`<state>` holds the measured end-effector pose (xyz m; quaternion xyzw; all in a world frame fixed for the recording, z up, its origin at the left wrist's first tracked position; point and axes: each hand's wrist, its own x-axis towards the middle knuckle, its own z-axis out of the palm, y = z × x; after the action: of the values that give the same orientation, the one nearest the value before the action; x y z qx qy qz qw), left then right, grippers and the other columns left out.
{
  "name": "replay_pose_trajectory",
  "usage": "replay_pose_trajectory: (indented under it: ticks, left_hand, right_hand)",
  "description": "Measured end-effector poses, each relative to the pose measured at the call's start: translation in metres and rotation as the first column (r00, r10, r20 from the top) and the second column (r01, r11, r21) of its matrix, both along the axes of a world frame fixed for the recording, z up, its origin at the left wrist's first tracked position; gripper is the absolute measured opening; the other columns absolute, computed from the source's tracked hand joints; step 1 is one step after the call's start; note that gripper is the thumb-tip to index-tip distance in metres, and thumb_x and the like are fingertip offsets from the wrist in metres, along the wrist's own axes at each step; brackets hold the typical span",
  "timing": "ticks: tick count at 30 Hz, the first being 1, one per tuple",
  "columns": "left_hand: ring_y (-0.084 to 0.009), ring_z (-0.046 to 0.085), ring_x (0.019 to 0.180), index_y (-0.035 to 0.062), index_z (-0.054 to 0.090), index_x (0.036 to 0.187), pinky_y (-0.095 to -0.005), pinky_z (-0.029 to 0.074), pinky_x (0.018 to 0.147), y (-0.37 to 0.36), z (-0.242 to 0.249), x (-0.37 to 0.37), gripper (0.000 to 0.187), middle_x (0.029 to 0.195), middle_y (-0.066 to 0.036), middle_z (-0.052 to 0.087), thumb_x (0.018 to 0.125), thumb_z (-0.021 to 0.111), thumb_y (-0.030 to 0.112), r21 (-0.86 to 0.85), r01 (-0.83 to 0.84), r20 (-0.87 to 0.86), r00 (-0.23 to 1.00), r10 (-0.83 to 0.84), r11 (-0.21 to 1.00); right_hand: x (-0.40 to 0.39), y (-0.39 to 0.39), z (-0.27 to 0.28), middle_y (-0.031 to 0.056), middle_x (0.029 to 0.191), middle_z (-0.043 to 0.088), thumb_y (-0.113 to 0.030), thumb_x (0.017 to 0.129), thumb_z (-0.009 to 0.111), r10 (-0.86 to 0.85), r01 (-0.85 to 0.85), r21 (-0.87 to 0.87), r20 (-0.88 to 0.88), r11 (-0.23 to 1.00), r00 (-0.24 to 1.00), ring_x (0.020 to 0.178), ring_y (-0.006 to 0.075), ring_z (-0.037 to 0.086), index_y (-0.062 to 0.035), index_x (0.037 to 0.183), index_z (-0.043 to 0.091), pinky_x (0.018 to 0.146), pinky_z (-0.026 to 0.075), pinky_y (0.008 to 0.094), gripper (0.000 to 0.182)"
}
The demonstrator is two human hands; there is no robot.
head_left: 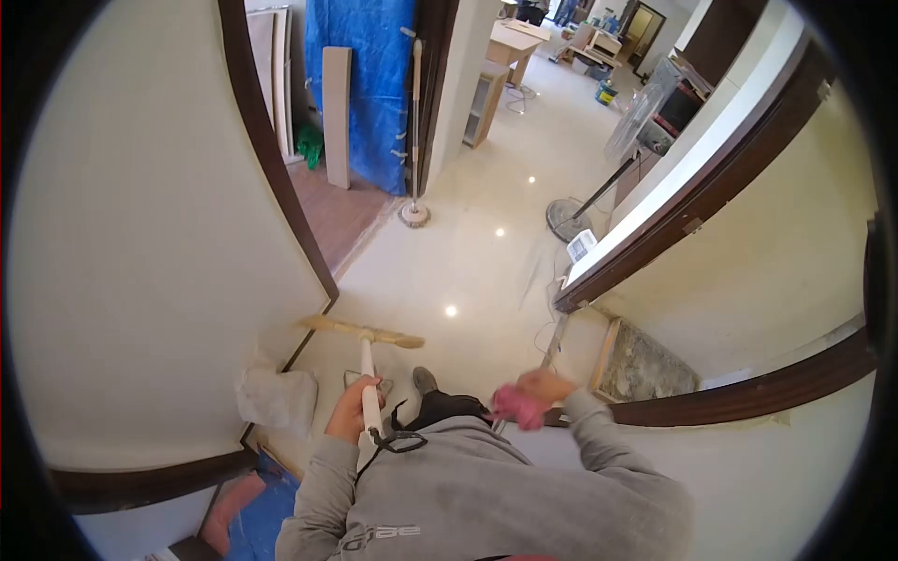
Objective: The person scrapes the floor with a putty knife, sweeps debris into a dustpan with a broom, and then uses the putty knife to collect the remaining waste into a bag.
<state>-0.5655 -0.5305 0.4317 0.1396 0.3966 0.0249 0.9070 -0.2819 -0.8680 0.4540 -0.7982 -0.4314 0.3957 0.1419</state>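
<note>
Our left hand [351,411] is closed round the pale handle [370,404] of the broom [365,332], whose wide head stretches crosswise in front of us, near the left wall [168,243]. Our right hand [550,385] is closed on a pink cloth [520,408], though blur hides its separate fingers. A whitish bag [279,397] sits beside that wall
</note>
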Motion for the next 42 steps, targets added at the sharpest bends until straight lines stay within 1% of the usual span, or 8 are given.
replay_pose_trajectory:
  ticks: [2,5,7,11,17,18,29,42]
  left_hand:
    - [-0.0151,0.051,0.048,0.0013,0.050,0.093,-0.0237,0.047,0.042,0.001,0.006,-0.002,0.024,0.062,-0.005,0.048,0.075,0.065,0.007,-0.130,-0.010,-0.046,0.999,0.004,0.992]
    - [-0.0153,0.051,0.046,0.0016,0.050,0.092,-0.0238,0.046,0.040,0.008,-0.009,0.002,0.023,0.060,-0.005,0.047,0.074,0.065,0.007,-0.115,0.005,-0.051,0.999,-0.011,0.993]
    - [-0.0157,0.051,0.046,0.0011,0.051,0.092,-0.0236,0.047,0.040,0.006,0.004,0.009,0.023,0.060,-0.005,0.047,0.074,0.065,0.008,-0.098,0.031,-0.018,0.999,-0.033,0.995]
    - [-0.0167,0.051,0.044,0.0021,0.051,0.093,-0.0232,0.049,0.040,0.018,0.008,0.003,0.023,0.061,-0.007,0.048,0.075,0.063,0.009,-0.057,0.127,0.078,0.989,-0.122,0.990]
    - [-0.0159,0.051,0.049,0.0068,0.052,0.097,-0.0224,0.050,0.041,0.021,0.027,0.010,0.022,0.065,-0.009,0.048,0.077,0.061,0.008,-0.184,0.108,-0.055,0.991,-0.119,0.977]
    - [-0.0151,0.051,0.052,0.0059,0.052,0.100,-0.0213,0.050,0.044,0.020,0.057,0.005,0.025,0.067,-0.008,0.048,0.077,0.061,0.007,0.071,0.336,0.044,0.940,-0.339,0.939]
    - [-0.0134,0.052,0.058,0.0052,0.049,0.106,-0.0199,0.050,0.047,0.041,0.012,0.031,0.033,0.075,-0.009,0.048,0.076,0.063,0.007,-0.204,0.232,0.008,0.972,-0.235,0.951]
    - [-0.0136,0.053,0.058,0.0055,0.050,0.105,-0.0199,0.051,0.047,0.018,0.008,0.001,0.033,0.074,-0.009,0.048,0.076,0.063,0.008,-0.102,0.224,-0.016,0.974,-0.227,0.969]
  right_hand:
    - [0.003,0.031,0.140,0.0010,0.090,0.063,-0.023,0.088,0.058,-0.305,0.556,0.267,-0.614,0.787,0.728,0.089,0.0089,0.054,-0.0028,0.092,0.066,0.079,0.046,0.0276,0.022]
    - [-0.016,0.082,0.277,0.0081,0.114,0.054,-0.020,0.085,0.062,0.060,0.459,0.742,-0.553,0.488,0.831,0.102,0.0152,0.051,-0.0011,0.105,0.062,0.086,0.043,0.0271,0.028]
    - [-0.044,0.111,0.321,0.0098,0.109,0.055,-0.023,0.084,0.060,0.131,-0.215,0.895,0.178,0.392,0.975,0.097,0.0180,0.053,-0.0002,0.098,0.063,0.081,0.044,0.0286,0.027]
    - [-0.133,0.139,0.392,0.0099,0.108,0.055,-0.022,0.084,0.060,0.258,-0.556,0.806,0.503,0.205,0.825,0.095,0.0178,0.053,0.0002,0.097,0.062,0.078,0.044,0.0284,0.026]
    - [-0.136,0.136,0.386,0.0101,0.106,0.056,-0.020,0.084,0.059,0.023,-0.474,0.853,0.481,0.220,0.877,0.091,0.0175,0.054,0.0006,0.095,0.061,0.075,0.045,0.0280,0.024]
    - [-0.139,0.143,0.379,0.0101,0.105,0.056,-0.020,0.084,0.059,0.013,-0.471,0.857,0.479,0.209,0.878,0.090,0.0174,0.054,0.0007,0.095,0.061,0.075,0.045,0.0279,0.023]
    - [-0.140,0.150,0.392,0.0103,0.102,0.056,-0.016,0.084,0.058,-0.107,-0.432,0.881,0.456,0.193,0.883,0.084,0.0168,0.055,0.0016,0.093,0.058,0.069,0.046,0.0272,0.020]
    - [-0.166,0.146,0.400,0.0107,0.097,0.057,-0.012,0.083,0.057,-0.182,-0.437,0.888,0.458,0.144,0.870,0.076,0.0161,0.056,0.0027,0.090,0.056,0.062,0.048,0.0264,0.016]
